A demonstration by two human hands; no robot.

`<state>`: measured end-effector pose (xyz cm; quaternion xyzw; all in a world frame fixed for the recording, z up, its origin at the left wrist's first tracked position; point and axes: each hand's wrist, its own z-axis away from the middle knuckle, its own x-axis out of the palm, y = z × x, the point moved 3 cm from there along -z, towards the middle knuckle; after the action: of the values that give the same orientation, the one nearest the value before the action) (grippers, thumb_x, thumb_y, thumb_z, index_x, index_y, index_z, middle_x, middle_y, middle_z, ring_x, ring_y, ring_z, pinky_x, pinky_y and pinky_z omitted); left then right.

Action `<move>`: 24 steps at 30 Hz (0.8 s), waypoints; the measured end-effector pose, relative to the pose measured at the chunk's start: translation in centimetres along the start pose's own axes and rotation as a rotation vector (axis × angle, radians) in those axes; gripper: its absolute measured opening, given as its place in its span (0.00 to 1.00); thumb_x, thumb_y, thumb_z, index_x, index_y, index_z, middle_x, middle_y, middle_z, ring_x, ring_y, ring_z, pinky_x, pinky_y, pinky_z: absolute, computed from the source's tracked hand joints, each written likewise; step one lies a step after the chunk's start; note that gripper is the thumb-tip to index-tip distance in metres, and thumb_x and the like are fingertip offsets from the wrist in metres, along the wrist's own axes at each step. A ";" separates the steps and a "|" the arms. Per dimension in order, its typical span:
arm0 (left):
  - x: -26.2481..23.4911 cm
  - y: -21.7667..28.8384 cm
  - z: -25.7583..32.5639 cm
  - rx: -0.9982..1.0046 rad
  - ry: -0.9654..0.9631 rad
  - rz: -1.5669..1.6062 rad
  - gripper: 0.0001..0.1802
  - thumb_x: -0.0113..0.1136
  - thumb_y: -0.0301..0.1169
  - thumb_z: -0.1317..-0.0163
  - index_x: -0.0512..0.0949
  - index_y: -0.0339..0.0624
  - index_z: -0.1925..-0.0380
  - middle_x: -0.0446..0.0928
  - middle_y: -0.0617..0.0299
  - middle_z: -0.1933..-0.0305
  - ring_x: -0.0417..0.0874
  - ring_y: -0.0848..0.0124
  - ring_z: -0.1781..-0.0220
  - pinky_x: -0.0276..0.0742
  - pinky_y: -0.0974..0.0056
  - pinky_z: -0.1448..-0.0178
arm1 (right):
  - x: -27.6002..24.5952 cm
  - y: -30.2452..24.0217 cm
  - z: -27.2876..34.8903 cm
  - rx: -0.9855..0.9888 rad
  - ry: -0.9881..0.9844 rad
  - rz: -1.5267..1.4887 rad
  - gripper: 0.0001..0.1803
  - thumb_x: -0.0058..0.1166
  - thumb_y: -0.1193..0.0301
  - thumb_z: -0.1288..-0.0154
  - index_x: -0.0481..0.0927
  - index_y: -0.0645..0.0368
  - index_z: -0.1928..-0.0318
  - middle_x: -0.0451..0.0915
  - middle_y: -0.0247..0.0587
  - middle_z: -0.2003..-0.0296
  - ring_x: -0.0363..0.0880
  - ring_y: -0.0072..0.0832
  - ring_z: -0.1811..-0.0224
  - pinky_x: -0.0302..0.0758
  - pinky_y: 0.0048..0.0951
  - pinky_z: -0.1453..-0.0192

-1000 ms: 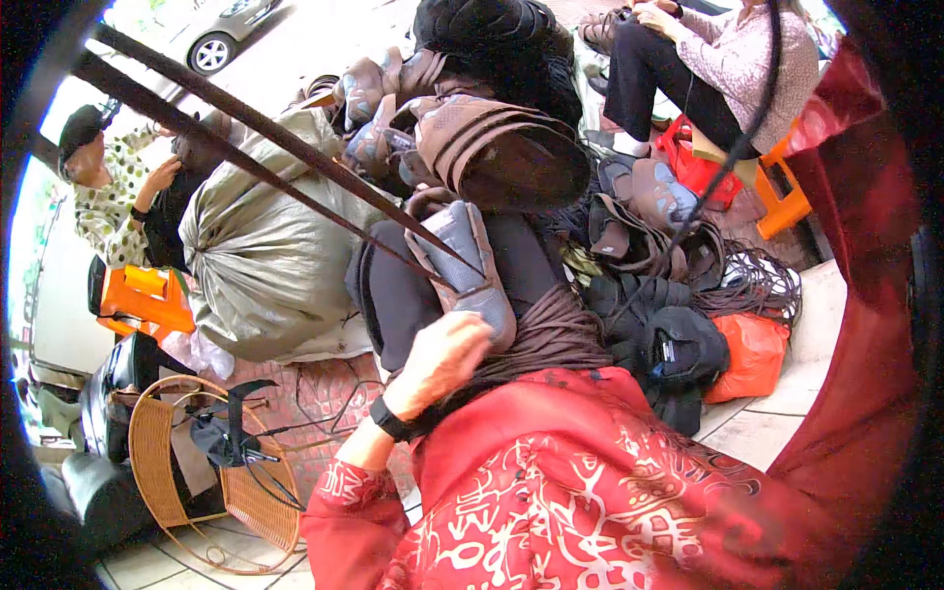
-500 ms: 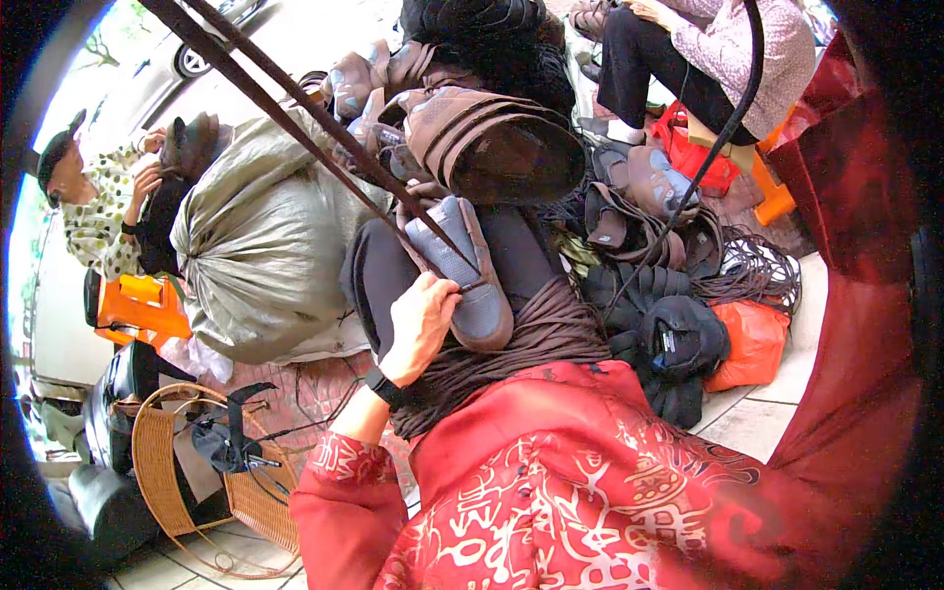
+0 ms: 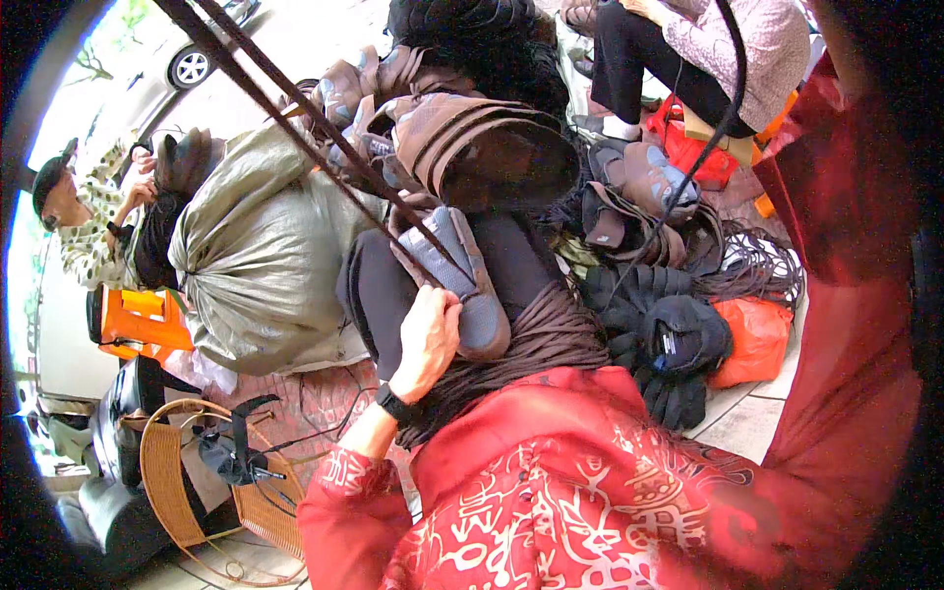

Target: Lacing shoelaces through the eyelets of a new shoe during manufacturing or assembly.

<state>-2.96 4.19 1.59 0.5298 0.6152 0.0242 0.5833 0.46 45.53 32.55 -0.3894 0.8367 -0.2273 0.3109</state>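
Sole up on my lap lies a shoe with a grey sole. My left hand is closed at its near left edge, fingertips pressed together against the sole. What exactly lies under the fingertips is hidden. From the sole two taut brown laces run up to the far left and leave the picture. Across my thighs rests a thick bundle of brown laces. My right arm, in a red sleeve, rises along the right rim; its hand is out of the picture.
Beyond my knees stand nested brown shoe uppers. A large grey-green sack bulges at left, near a wicker chair. Dark shoe uppers and an orange-red bag lie at right. Two other people sit nearby, one with hands on dark shoes.
The view has shifted slightly. My left hand stays at the shoe, its fingers now slightly higher along the edge. The two laces remain taut.
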 end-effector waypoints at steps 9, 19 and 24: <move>1.3 1.4 -1.0 0.115 0.040 -0.314 0.08 0.59 0.30 0.49 0.71 0.44 0.71 0.68 0.59 0.73 0.75 0.63 0.71 0.72 0.62 0.70 | -2.0 -0.3 -0.8 -0.037 0.023 0.031 0.12 0.42 0.66 0.34 0.73 0.60 0.70 0.69 0.28 0.79 0.66 0.18 0.78 0.67 0.22 0.69; 3.3 4.2 -1.7 0.125 -0.048 -0.206 0.03 0.52 0.28 0.44 0.70 0.44 0.71 0.69 0.57 0.73 0.74 0.58 0.73 0.72 0.59 0.70 | -3.4 0.2 -0.6 -0.027 0.029 0.063 0.12 0.41 0.66 0.34 0.73 0.60 0.70 0.69 0.28 0.79 0.66 0.18 0.78 0.67 0.22 0.69; 0.3 4.7 0.8 0.561 -0.332 -0.201 0.16 0.52 0.26 0.51 0.71 0.41 0.59 0.70 0.57 0.64 0.72 0.60 0.60 0.71 0.63 0.55 | -3.6 0.3 -0.6 -0.017 0.025 0.082 0.12 0.41 0.66 0.34 0.73 0.59 0.71 0.69 0.28 0.79 0.66 0.18 0.78 0.66 0.22 0.69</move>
<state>0.65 5.97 4.11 0.6031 0.5438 -0.2899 0.5065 1.69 48.69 34.04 -0.3546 0.8577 -0.2119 0.3061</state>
